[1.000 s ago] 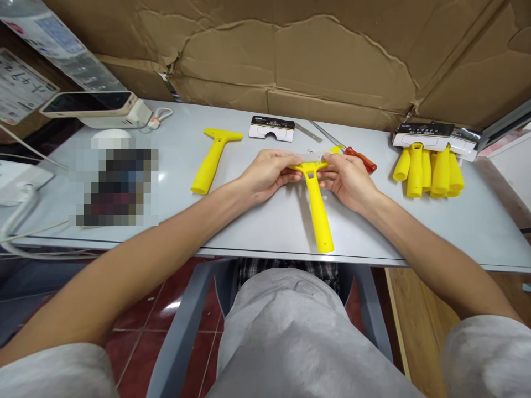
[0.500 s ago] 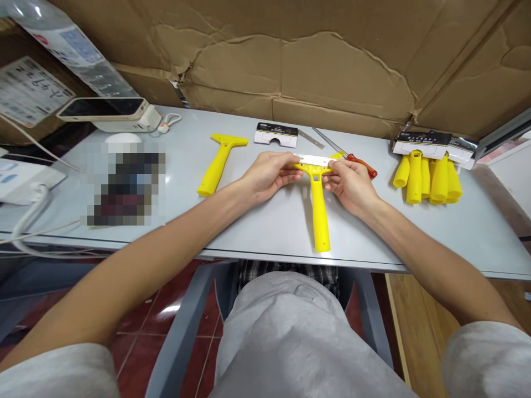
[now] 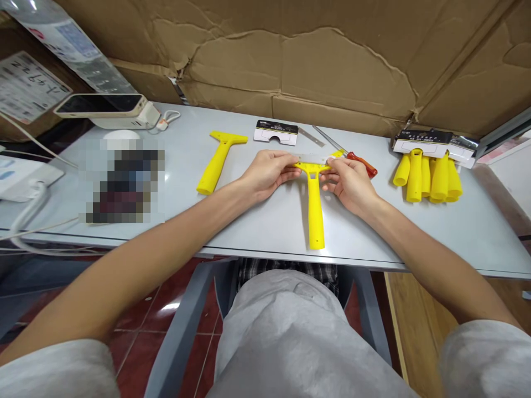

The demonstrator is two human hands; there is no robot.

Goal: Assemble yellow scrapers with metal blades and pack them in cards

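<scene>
Between my hands is a yellow plastic scraper, its hollow handle pointing toward me. A thin metal blade lies along its head. My left hand pinches the left end of the head and blade between thumb and fingers. At the right end, my right hand pinches them the same way. Just beyond my right hand lies a screwdriver with a red handle, its shaft pointing away to the left. Part of a yellow piece beside the screwdriver is hidden by my right fingers.
Left of my hands lies another yellow scraper handle. Behind are a black-and-white card package and a loose blade. Several yellow scrapers in card sleeves lie right. A phone, cables and bottle stand left; cardboard walls the back.
The held scraper has tilted slightly, its handle end swinging a little left. The blade's glare has gone from bright white to grey. Both hands keep their pinch.
</scene>
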